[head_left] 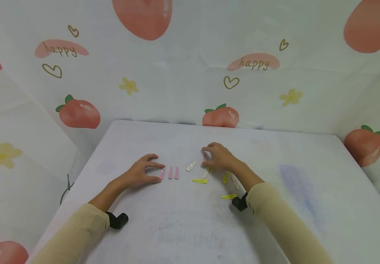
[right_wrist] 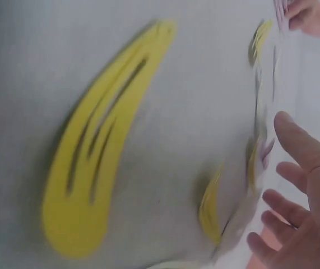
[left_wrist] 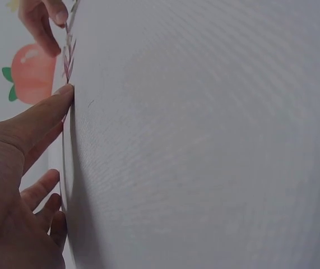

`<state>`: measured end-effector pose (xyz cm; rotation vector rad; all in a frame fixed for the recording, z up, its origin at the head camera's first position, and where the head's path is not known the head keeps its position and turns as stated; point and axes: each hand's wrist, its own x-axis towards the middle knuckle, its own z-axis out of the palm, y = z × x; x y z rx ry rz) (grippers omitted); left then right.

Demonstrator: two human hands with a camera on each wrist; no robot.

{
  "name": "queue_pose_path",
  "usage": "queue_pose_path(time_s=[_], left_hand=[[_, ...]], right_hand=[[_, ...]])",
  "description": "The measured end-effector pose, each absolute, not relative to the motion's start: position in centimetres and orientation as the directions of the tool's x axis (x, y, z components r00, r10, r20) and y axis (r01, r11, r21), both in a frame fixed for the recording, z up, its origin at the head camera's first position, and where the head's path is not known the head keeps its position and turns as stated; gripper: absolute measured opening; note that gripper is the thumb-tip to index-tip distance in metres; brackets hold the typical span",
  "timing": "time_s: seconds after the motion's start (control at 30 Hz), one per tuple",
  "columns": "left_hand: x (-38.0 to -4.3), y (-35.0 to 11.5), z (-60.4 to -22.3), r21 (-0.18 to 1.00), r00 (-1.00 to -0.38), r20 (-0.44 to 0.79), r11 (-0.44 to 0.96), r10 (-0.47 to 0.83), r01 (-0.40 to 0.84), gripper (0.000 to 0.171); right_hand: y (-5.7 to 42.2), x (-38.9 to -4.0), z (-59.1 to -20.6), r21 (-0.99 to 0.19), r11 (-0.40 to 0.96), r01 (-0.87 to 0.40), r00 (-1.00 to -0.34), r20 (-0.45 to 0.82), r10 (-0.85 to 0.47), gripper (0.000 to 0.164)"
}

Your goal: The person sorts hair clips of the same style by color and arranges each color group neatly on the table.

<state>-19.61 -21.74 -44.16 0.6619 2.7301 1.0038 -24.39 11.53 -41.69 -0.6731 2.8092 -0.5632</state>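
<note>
In the head view my left hand (head_left: 143,171) holds the leftmost pink hair clip (head_left: 162,173) by its two ends, between thumb and index finger. Two more pink clips (head_left: 173,173) lie upright beside it, in a row. My right hand (head_left: 222,157) hovers low over the pile, thumb and index finger spread at either end of another pink clip (head_left: 205,156). In the right wrist view those fingers (right_wrist: 297,143) are apart and nothing is gripped. Around that hand lie white clips (head_left: 191,166) and yellow clips (head_left: 199,181).
A large yellow clip (right_wrist: 101,151) lies close to the right wrist camera. The white table (head_left: 183,227) meets a fruit-printed cloth (head_left: 176,91) along its back edge. Black wrist cameras (head_left: 118,221) stick out near both sleeves, the right one beside a yellow clip (head_left: 228,197).
</note>
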Motion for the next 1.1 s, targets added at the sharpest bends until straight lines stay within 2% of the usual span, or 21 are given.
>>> queue_pose_path(time_s=[0.17, 0.33, 0.57, 0.77, 0.97, 1.1], left_hand=[[-19.6, -21.7, -44.2, 0.66, -0.892, -0.001, 0.67, 0.453, 0.34, 0.044], [-19.5, -21.7, -44.2, 0.665, -0.89, -0.003, 0.666, 0.455, 0.338, 0.044], [-19.6, -21.7, -44.2, 0.662, -0.888, 0.004, 0.664, 0.461, 0.348, 0.044], [-19.5, -21.8, -44.1, 0.662, -0.888, 0.002, 0.664, 0.461, 0.346, 0.044], [-19.5, -21.7, -44.1, 0.663, -0.89, 0.003, 0.666, 0.456, 0.343, 0.044], [-19.4, -21.7, -44.1, 0.654, -0.892, 0.001, 0.674, 0.452, 0.343, 0.043]], right_hand=[[12.2, -24.6, -41.9, -0.411, 0.822, -0.395, -0.876, -0.101, -0.471, 0.051], [12.3, -24.7, -42.2, -0.415, 0.826, -0.382, -0.886, -0.089, -0.454, 0.049], [11.9, -24.5, -42.2, -0.487, 0.792, -0.369, -0.892, -0.052, -0.449, 0.048], [10.3, -23.1, -41.6, -0.505, 0.74, -0.444, -0.859, 0.005, -0.512, 0.044], [8.3, -21.6, -41.5, -0.536, 0.694, -0.481, -0.818, -0.011, -0.575, 0.043], [7.3, -21.1, -41.9, -0.508, 0.671, -0.54, -0.787, 0.021, -0.617, 0.043]])
